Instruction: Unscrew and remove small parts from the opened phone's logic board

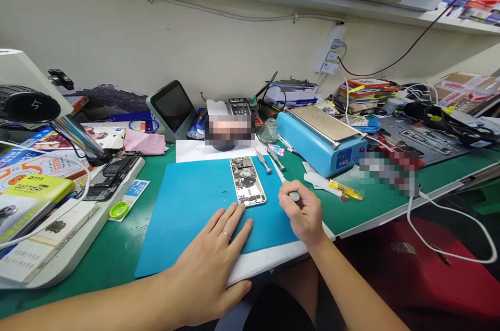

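Observation:
An opened phone (247, 181) lies on a blue mat (187, 206), its battery, boards and other inner parts bare. My left hand (219, 247) rests flat on the mat with fingers spread, the fingertips at the phone's near edge. To the right of the phone, my right hand (302, 211) is closed around a small screwdriver (295, 196); only its round grey end shows. Beyond that hand, a grey screwdriver (264, 162) and a darker screwdriver (276, 159) lie near the mat's far right corner. Tiny dark bits (225, 193) sit left of the phone.
A blue heating plate machine (316, 135) stands at the back right, with a glass jar (269, 131) beside it. A yellow cutter (346, 189) lies before it. At left are a phone on a white stand (135, 172), a battery box (35, 198) and a smart display (172, 107).

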### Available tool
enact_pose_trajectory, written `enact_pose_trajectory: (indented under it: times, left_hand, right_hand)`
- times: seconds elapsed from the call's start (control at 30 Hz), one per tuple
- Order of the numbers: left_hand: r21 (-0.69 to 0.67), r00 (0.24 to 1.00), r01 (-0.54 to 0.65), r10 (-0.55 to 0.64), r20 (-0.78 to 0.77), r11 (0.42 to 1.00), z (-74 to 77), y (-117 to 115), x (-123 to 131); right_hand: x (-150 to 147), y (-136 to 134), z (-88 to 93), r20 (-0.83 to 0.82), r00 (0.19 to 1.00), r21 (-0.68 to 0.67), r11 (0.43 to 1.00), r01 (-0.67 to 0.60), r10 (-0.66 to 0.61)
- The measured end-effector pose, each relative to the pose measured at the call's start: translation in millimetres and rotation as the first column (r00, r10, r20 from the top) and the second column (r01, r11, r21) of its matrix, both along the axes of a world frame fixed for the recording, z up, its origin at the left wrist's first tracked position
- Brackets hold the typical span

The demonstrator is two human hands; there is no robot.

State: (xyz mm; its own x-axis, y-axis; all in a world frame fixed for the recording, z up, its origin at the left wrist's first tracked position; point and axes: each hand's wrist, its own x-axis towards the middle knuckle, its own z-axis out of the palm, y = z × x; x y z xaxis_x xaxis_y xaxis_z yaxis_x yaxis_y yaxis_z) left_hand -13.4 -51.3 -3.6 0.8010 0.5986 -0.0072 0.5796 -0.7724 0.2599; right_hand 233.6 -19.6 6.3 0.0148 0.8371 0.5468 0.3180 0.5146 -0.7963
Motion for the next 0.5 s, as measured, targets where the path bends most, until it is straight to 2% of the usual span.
enact_pose_trajectory:
  times: [0.3,0.5]
  left_hand:
    - [0.054,1.0,-0.016,0.015,0.025,0.998,-9.0,-2.2,-1.4]
    - [0.034,1.0,-0.013,0.012,0.013,0.999,-7.6,-1.8,-1.5]
  right_hand:
    - [0.4,-1.9,2.2,0.009,0.999,0.042,0.998,-0.04,0.039]
    - [3.1,-2.3,1.8,0.054,0.997,0.066,0.996,-0.055,0.052]
